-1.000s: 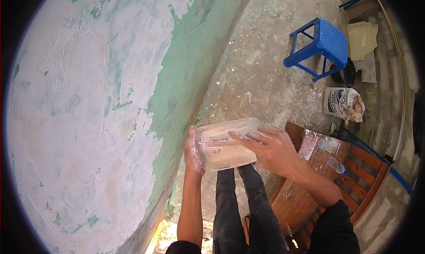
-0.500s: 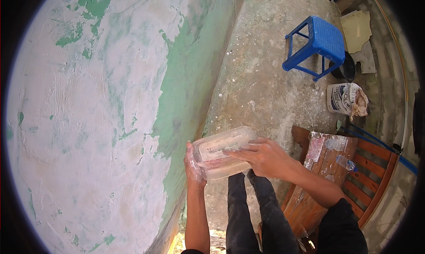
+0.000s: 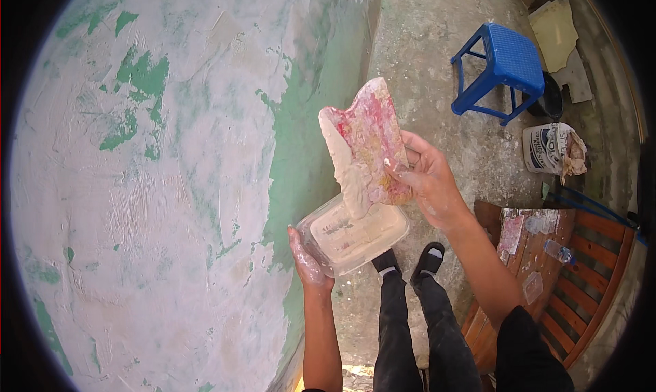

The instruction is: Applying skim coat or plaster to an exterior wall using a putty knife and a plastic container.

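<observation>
My left hand (image 3: 311, 261), smeared with white, grips the left end of a clear plastic container (image 3: 403, 229) from the side. Cream-coloured putty (image 3: 372, 236) covers the inside of the container. My right hand (image 3: 432, 180) pinches a flat, pink-stained spreader (image 3: 376, 136) between thumb and fingers and holds it tilted above the container. A thick band of putty (image 3: 352, 180) clings to the spreader's left and lower edge, its bottom end over the container. What the spreader is made of I cannot tell. To my left rises a green wall (image 3: 290, 166), largely coated with white putty.
A blue plastic stool (image 3: 509, 60) stands on the concrete floor (image 3: 437, 23), near a black bucket (image 3: 549, 98) and an opened paper bag (image 3: 543, 149). At the right, a wooden bench (image 3: 581, 282) carries a plastic bottle (image 3: 559, 252) and a small clear lid (image 3: 533, 286).
My right hand has lifted the spreader up out of the container, with putty now along its edge. The left hand still holds the container. The view has shifted slightly.
</observation>
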A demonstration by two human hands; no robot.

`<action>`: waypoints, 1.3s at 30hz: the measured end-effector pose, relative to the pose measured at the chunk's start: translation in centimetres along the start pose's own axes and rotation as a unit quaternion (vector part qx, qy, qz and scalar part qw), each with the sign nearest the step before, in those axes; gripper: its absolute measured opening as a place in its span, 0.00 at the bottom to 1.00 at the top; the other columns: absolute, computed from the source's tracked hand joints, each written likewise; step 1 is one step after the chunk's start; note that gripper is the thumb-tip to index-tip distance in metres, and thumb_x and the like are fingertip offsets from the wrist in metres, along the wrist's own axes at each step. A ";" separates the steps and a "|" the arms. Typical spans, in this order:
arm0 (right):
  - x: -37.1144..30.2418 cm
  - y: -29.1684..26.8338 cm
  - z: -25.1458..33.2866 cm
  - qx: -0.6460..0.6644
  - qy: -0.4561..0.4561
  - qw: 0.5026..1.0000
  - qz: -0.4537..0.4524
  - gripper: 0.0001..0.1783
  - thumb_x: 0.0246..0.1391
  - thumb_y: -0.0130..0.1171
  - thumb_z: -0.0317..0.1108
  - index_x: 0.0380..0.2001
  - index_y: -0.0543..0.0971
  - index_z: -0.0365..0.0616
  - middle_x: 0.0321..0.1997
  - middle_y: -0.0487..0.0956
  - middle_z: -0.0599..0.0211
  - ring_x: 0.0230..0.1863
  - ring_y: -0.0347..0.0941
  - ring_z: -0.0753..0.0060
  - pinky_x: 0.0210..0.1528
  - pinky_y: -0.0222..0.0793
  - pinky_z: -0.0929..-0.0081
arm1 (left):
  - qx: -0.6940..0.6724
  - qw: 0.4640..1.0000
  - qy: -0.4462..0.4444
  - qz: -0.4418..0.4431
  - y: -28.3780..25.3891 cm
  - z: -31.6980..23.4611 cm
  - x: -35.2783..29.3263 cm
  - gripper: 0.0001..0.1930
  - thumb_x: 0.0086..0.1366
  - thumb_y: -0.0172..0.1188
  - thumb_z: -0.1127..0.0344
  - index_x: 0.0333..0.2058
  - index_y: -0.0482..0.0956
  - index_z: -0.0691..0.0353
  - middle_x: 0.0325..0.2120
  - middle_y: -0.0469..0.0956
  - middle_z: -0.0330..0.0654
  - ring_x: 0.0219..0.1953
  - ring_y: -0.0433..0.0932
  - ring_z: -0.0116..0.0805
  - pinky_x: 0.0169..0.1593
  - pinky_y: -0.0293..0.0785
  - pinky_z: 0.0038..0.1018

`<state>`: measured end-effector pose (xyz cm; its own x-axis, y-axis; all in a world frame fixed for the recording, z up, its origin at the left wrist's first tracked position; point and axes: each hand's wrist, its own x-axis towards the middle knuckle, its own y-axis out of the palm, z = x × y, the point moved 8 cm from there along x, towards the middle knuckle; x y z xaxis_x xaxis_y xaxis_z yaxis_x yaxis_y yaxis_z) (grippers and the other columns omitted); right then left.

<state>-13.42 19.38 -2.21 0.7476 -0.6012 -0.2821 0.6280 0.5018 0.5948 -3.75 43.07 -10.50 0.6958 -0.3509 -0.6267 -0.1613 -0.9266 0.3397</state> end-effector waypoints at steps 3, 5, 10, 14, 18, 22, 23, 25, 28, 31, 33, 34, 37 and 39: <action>3.1 -0.1 1.5 -0.086 -0.163 0.980 -0.081 0.21 0.56 0.55 0.17 0.53 0.70 0.33 0.47 0.80 0.58 0.47 0.77 0.73 0.48 0.73 0.75 | 0.012 1.000 0.006 -0.009 -1.0 0.1 0.9 0.32 0.71 0.39 0.37 0.58 0.67 0.60 0.55 0.71 0.48 0.57 0.70 0.46 0.60 0.68 0.42; 5.5 0.2 1.4 -0.158 -0.227 0.952 -0.132 0.19 0.57 0.55 0.18 0.52 0.69 0.33 0.47 0.80 0.58 0.47 0.78 0.72 0.48 0.73 0.74 | 0.019 1.000 0.000 -0.013 -1.3 0.3 1.1 0.33 0.71 0.38 0.37 0.58 0.67 0.61 0.55 0.71 0.47 0.58 0.70 0.46 0.61 0.66 0.42; 8.5 4.2 -0.5 -0.283 -0.429 0.839 -0.182 0.18 0.52 0.56 0.16 0.47 0.70 0.38 0.38 0.80 0.47 0.45 0.76 0.40 0.40 0.73 0.59 | 0.032 0.998 -0.041 -0.029 -3.4 3.3 2.2 0.34 0.71 0.37 0.37 0.60 0.65 0.61 0.57 0.69 0.48 0.60 0.67 0.46 0.63 0.63 0.41; 9.5 8.6 -7.3 -0.262 -0.380 0.875 -0.150 0.20 0.47 0.54 0.12 0.46 0.70 0.37 0.40 0.81 0.48 0.47 0.77 0.42 0.43 0.76 0.58 | 0.046 0.997 -0.052 -0.036 -5.6 5.0 2.8 0.36 0.71 0.36 0.36 0.63 0.61 0.60 0.60 0.67 0.47 0.61 0.66 0.46 0.64 0.62 0.41; 5.8 9.3 -8.3 -0.275 -0.413 0.861 -0.110 0.19 0.45 0.51 0.09 0.41 0.70 0.36 0.40 0.81 0.47 0.46 0.79 0.44 0.43 0.78 0.61 | 0.065 0.996 -0.038 -0.037 -6.4 5.6 3.2 0.36 0.70 0.37 0.35 0.64 0.59 0.59 0.61 0.65 0.46 0.62 0.66 0.45 0.64 0.62 0.41; 5.6 6.7 -7.1 -0.262 -0.396 0.873 -0.116 0.19 0.45 0.51 0.09 0.41 0.71 0.36 0.40 0.82 0.49 0.44 0.80 0.44 0.41 0.78 0.61 | 0.066 0.995 -0.062 -0.044 -6.4 6.1 3.2 0.38 0.69 0.38 0.33 0.61 0.62 0.62 0.60 0.67 0.47 0.62 0.66 0.46 0.65 0.60 0.41; 7.0 5.3 -5.8 -0.246 -0.399 0.868 -0.165 0.18 0.44 0.52 0.09 0.40 0.71 0.36 0.41 0.82 0.50 0.43 0.80 0.45 0.40 0.77 0.62 | 0.059 0.995 -0.076 -0.039 -5.7 6.8 3.2 0.37 0.69 0.38 0.34 0.63 0.60 0.61 0.61 0.65 0.49 0.62 0.65 0.47 0.65 0.61 0.41; 9.9 4.1 -4.6 -0.225 -0.400 0.862 -0.215 0.18 0.44 0.52 0.09 0.40 0.71 0.36 0.42 0.82 0.51 0.42 0.80 0.46 0.39 0.77 0.63 | 0.056 0.994 -0.088 -0.037 -5.2 7.2 3.2 0.36 0.70 0.38 0.35 0.64 0.59 0.59 0.62 0.64 0.50 0.62 0.65 0.49 0.65 0.61 0.41; 13.0 4.9 -5.5 -0.248 -0.381 0.874 -0.173 0.18 0.43 0.53 0.08 0.38 0.71 0.34 0.48 0.80 0.48 0.45 0.80 0.47 0.45 0.76 0.69 | 0.046 0.993 -0.104 -0.037 -4.5 8.3 3.4 0.37 0.70 0.39 0.35 0.64 0.58 0.60 0.62 0.62 0.53 0.62 0.64 0.51 0.65 0.61 0.42; 10.2 7.5 -8.7 -0.223 -0.364 0.894 -0.140 0.18 0.42 0.53 0.08 0.38 0.72 0.34 0.49 0.80 0.49 0.46 0.80 0.48 0.46 0.77 0.69 | 0.042 0.994 -0.089 -0.049 -5.6 8.6 3.8 0.33 0.71 0.41 0.38 0.63 0.60 0.58 0.60 0.66 0.48 0.60 0.67 0.47 0.62 0.65 0.41; 7.0 9.0 -9.5 -0.251 -0.392 0.878 -0.115 0.17 0.41 0.53 0.08 0.37 0.72 0.34 0.49 0.80 0.48 0.46 0.81 0.49 0.47 0.77 0.70 | 0.043 0.998 -0.016 -0.037 -8.3 8.2 5.2 0.29 0.72 0.44 0.42 0.62 0.62 0.55 0.56 0.70 0.41 0.58 0.69 0.41 0.59 0.68 0.38; 6.0 8.8 -9.7 -0.246 -0.392 0.879 -0.113 0.17 0.41 0.53 0.08 0.37 0.72 0.34 0.49 0.80 0.48 0.46 0.81 0.49 0.47 0.77 0.70 | 0.040 0.998 -0.004 -0.044 -9.9 8.1 5.7 0.25 0.73 0.44 0.45 0.61 0.63 0.53 0.52 0.72 0.35 0.55 0.71 0.36 0.57 0.69 0.36; 4.8 6.3 -8.9 -0.258 -0.402 0.873 -0.099 0.16 0.42 0.54 0.09 0.36 0.73 0.34 0.45 0.81 0.47 0.44 0.81 0.50 0.44 0.77 0.69 | 0.080 0.996 -0.028 -0.026 -5.6 8.7 4.6 0.36 0.72 0.39 0.38 0.64 0.58 0.63 0.64 0.61 0.43 0.66 0.59 0.40 0.68 0.51 0.35; 6.7 4.3 -5.3 -0.240 -0.430 0.845 -0.209 0.15 0.42 0.55 0.10 0.36 0.73 0.34 0.40 0.82 0.47 0.43 0.82 0.50 0.41 0.77 0.69 | 0.054 0.996 -0.071 -0.018 -5.0 9.1 4.2 0.34 0.71 0.41 0.39 0.64 0.59 0.60 0.62 0.63 0.44 0.63 0.62 0.42 0.66 0.57 0.37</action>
<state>-4.55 20.81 -5.48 0.1342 -0.9144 0.3820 0.9682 0.2032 0.1461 -6.37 44.96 -21.18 0.5979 -0.3265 -0.7321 -0.2183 -0.9451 0.2432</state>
